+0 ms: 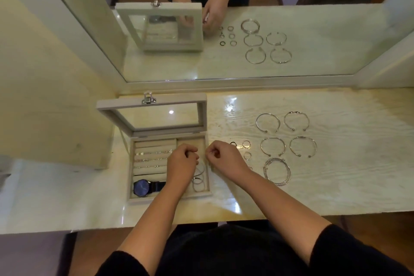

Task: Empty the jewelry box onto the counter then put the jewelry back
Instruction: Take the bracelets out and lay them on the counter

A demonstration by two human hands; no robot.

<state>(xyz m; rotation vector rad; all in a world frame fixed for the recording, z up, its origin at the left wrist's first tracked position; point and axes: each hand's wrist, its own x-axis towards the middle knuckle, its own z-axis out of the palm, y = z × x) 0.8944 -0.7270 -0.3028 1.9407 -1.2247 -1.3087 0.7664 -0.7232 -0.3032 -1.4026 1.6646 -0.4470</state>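
On the counter [246, 197], the jewelry box [156, 200] holds rings [154, 153], bangles [198, 182], a watch [143, 187].

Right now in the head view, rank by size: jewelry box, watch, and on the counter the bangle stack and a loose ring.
1. Jewelry box
2. Bangle stack and watch: too close to rank; left hand hides part of the strap.
3. Ring, smallest.

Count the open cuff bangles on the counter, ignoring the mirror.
4, right of the jewelry box: back-left cuff, back-right cuff, front-left cuff, front-right cuff. The right hand may hide more.
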